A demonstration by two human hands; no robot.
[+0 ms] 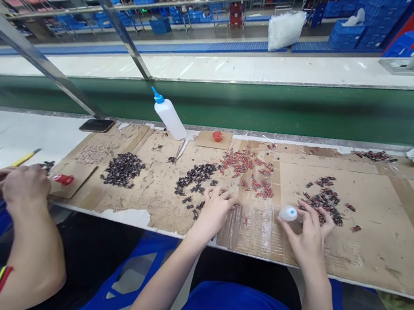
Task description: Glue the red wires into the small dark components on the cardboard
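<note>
My right hand (308,231) is closed around a small white squeeze bottle (288,214) with a pale blue tip, seen nearly end-on. Just past those fingers lies a heap of dark and red small parts (326,204). My left hand (217,209) rests low over the cardboard (158,194), fingers bent together; what they hold, if anything, is hidden beneath them. Close to its fingertips are a pile of small black parts (198,177) and a scatter of red-and-black parts (239,162).
A larger white bottle with a blue nozzle (171,118) leans at the back, near a red cap (217,136). Another black pile (124,169) and a phone (97,125) lie left. A co-worker's hands (26,182) work beside a red container (63,179). Behind runs a green panel (276,106).
</note>
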